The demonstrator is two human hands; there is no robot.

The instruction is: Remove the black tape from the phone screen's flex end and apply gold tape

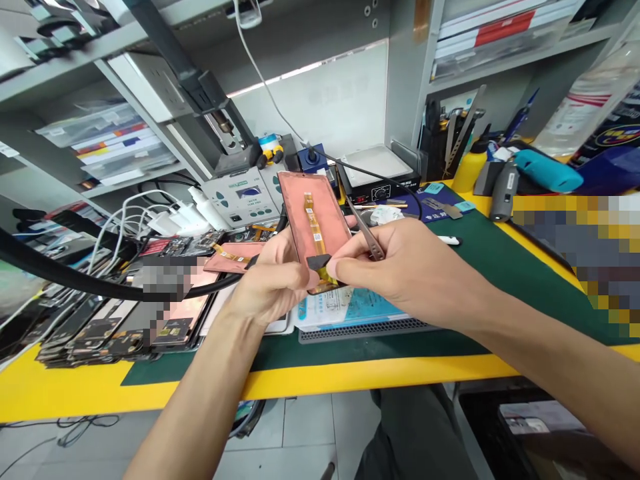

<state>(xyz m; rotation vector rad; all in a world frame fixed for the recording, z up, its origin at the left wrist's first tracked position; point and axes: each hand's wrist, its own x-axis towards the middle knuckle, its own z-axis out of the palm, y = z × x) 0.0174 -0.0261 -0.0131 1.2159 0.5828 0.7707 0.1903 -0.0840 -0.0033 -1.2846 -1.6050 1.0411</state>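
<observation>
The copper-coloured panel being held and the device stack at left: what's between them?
In the head view, the left hand, a second copper-coloured panel and part of a black cable appear between them.

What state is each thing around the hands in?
Copper-coloured rectangular panel: held up, tilted, copper face showing.
Gold strip-shaped ribbon cable: lying along that face.
Slim silver metal tweezers: held slanting.
Bare left hand: closed on the panel's lower part.
Bare right hand: closed on the tweezers, fingers at the panel's lower end.
Second copper-coloured panel: lying down, not held.
Green flat mat: spread over the yellow table.
</observation>
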